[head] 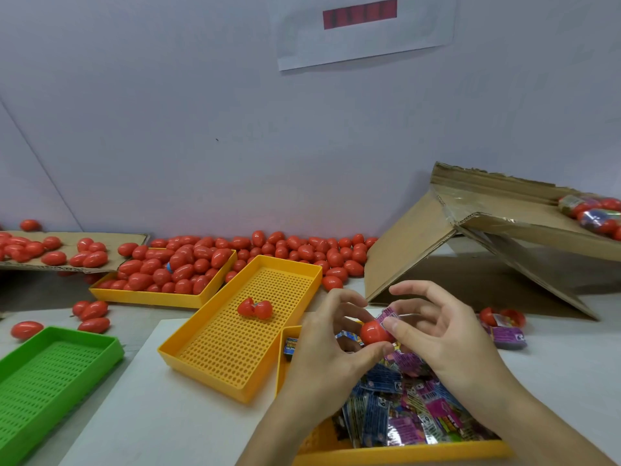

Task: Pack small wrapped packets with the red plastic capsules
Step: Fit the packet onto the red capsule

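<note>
My left hand [331,344] grips a red plastic capsule [373,332] between thumb and fingers, above a yellow tray [403,453] heaped with small purple and blue wrapped packets [396,412]. Against the capsule's right side, my right hand [440,331] pinches a purple packet [386,315]. An opened capsule [254,308] lies alone in the perforated yellow tray [188,344] to the left. Another yellow tray [151,295] further back is full of red capsules [174,264].
Many loose red capsules [302,247] line the wall and lie on flat cardboard [131,238] at the left. A green perforated tray [111,344] sits front left. A tipped cardboard box [504,230] stands at right, with a capsule and purple packet [507,336] beside it.
</note>
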Motion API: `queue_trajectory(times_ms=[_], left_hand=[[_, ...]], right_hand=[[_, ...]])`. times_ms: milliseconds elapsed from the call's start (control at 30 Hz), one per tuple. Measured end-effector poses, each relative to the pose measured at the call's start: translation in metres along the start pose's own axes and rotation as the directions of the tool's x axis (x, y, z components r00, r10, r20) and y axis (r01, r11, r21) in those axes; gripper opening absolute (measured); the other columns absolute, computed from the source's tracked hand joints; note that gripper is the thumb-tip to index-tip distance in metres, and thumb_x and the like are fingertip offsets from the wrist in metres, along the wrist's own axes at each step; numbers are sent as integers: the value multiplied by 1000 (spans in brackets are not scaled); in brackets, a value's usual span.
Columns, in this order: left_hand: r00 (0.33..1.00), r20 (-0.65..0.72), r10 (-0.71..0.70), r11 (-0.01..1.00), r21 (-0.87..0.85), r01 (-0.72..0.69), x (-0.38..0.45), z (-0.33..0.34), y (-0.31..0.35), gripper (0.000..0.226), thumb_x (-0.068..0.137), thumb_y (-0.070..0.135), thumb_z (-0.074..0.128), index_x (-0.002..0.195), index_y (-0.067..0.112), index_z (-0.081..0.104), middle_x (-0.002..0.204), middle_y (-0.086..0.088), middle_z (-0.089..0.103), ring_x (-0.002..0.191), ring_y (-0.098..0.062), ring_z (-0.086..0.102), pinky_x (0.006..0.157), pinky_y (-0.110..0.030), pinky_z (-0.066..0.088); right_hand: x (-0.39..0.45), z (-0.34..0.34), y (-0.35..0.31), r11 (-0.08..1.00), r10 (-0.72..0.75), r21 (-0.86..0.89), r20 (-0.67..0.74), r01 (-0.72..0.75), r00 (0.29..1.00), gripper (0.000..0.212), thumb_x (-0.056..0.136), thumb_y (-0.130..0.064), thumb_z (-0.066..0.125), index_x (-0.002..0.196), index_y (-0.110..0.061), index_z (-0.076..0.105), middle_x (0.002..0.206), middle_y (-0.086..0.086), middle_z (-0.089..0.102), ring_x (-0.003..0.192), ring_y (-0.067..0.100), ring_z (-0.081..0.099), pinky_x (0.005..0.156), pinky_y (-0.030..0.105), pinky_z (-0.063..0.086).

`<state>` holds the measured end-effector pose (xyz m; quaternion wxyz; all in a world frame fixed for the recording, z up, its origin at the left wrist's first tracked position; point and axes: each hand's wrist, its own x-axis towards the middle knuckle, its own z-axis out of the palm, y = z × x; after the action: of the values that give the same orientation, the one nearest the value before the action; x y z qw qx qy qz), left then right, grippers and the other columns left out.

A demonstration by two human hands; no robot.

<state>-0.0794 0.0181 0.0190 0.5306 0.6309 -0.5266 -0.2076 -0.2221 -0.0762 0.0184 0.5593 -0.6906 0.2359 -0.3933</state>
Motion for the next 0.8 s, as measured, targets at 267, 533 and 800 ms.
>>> queue_trajectory(times_ms=[267,533,800], left_hand=[[1000,-11,-7,1000,-8,7,0,0,-1,49,75,21,86,111,32,54,100,19,64,94,-7,66,76,-32,61],[1000,-10,26,999,39,-26,0,0,-1,51,74,24,87,109,35,52,104,25,62,96,-1,65,71,-22,58],[999,-4,45,996,75,-45,0,1,0,51,75,25,87,108,38,50,106,29,59,98,2,63,75,-22,58]], right_hand=[[0,0,2,999,24,-31,24,-24,999,40,69,-45,72,107,-36,65,95,-8,74,87,15,75,70,28,61],[1,1,2,999,-32,-32,-2,32,999,29,69,-38,74,97,-45,67,96,-4,75,89,12,73,77,26,61],[1,1,3,999,-33,-37,-16,33,999,30,69,-38,74,97,-45,67,93,-4,74,89,13,73,74,28,61]])
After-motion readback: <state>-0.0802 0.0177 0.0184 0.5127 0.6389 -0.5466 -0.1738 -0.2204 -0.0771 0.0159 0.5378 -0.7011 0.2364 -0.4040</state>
